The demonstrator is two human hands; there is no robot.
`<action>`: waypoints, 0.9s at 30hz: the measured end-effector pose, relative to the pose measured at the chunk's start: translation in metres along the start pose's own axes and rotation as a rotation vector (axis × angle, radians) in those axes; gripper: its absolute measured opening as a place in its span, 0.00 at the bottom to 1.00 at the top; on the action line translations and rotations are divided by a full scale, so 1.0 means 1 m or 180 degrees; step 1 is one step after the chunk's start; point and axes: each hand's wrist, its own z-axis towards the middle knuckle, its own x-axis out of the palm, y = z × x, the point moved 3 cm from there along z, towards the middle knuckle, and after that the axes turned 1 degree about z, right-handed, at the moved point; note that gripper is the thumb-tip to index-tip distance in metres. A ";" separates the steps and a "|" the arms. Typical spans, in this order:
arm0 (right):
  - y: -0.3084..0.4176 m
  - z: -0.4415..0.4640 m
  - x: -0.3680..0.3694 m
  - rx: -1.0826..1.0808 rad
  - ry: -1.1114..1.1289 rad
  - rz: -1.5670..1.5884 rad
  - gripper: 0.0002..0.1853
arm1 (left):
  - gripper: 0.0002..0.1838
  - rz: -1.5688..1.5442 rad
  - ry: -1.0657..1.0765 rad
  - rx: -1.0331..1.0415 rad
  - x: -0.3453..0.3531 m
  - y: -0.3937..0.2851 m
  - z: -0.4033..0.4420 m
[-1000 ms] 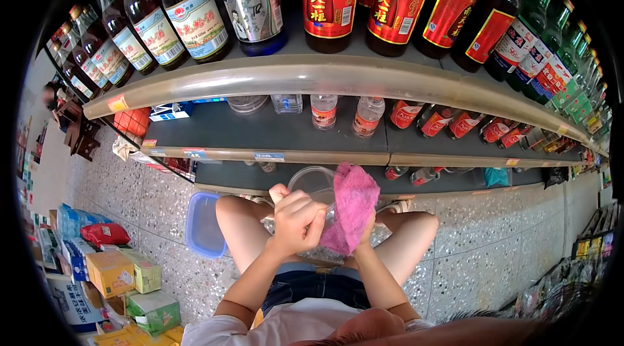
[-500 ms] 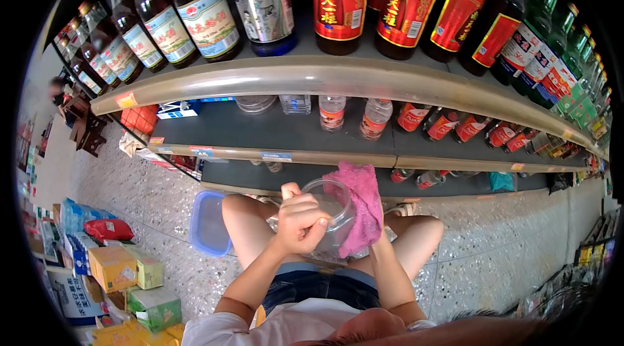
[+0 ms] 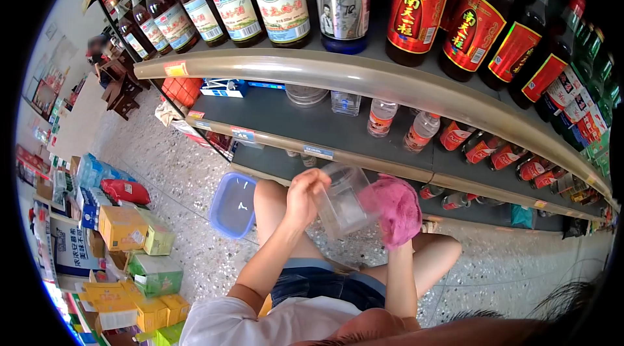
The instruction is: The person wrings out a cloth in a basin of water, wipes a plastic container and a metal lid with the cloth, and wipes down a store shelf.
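Note:
Between my hands is a clear plastic jar [image 3: 346, 206], tilted, with a squarish end toward me. My left hand [image 3: 305, 198] is closed on the jar's left edge. A pink cloth [image 3: 398, 211] is bunched over my right hand and hides its fingers; only the wrist [image 3: 401, 256] shows below it. The cloth touches the jar's right side. On the floor left of my knee sits an open blue-rimmed plastic tub [image 3: 221, 222], with a few small white marks or bits inside that I cannot make out.
A shelf unit stands in front, its top shelf edge [image 3: 312, 69] lined with dark bottles [image 3: 279, 11]. Smaller bottles [image 3: 383, 117] stand on the lower shelves. Stacked cartons [image 3: 123, 229] and a red bag [image 3: 125, 191] are at left. A distant person [image 3: 99, 53] is at upper left.
My view has swung left, so the shelves appear farther right. The jar has turned from its round rim showing to its squarish end showing. The cloth is now bunched more tightly around my right hand.

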 end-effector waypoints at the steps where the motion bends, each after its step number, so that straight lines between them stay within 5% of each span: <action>1: 0.001 0.006 0.001 -0.0057 0.0093 0.0535 0.22 | 0.12 -0.0384 -0.0057 -0.0058 -0.006 -0.001 0.002; 3: 0.000 0.006 0.000 0.0755 -0.0123 0.2494 0.28 | 0.14 -0.0722 -0.0232 -0.0028 -0.015 -0.003 0.004; 5: 0.012 0.006 0.009 -0.0361 0.0256 0.1502 0.30 | 0.14 -0.0735 -0.0440 -0.0126 -0.023 -0.005 0.003; 7: 0.019 0.004 0.012 -0.0667 0.0438 0.0879 0.32 | 0.14 -0.0467 -0.0556 -0.0030 -0.018 -0.009 0.000; 12: 0.013 -0.006 0.016 0.0255 -0.0192 0.0393 0.38 | 0.15 0.1320 -0.0283 0.0413 -0.004 -0.004 -0.012; 18: 0.017 -0.014 0.038 -0.1353 -0.0380 -0.3644 0.35 | 0.16 0.1695 0.0073 0.0180 0.001 0.010 -0.023; 19: -0.014 -0.019 0.029 -0.0285 -0.0206 -0.1390 0.31 | 0.16 0.1628 0.0181 0.0201 0.003 0.011 -0.023; 20: -0.044 -0.027 0.020 0.0535 -0.0748 0.0930 0.28 | 0.16 0.1560 0.0201 0.0106 0.007 0.010 -0.024; 21: -0.040 -0.030 0.024 0.0703 -0.0960 0.1642 0.28 | 0.15 0.1492 0.0218 0.0014 0.011 0.008 -0.026; 23: -0.035 -0.033 0.027 0.0524 -0.0881 0.1901 0.29 | 0.14 0.1608 0.0171 -0.0069 0.019 0.002 -0.028; 27: -0.035 -0.045 0.017 0.0088 -0.0612 0.0896 0.31 | 0.09 0.2266 0.0349 0.0318 0.023 -0.006 -0.025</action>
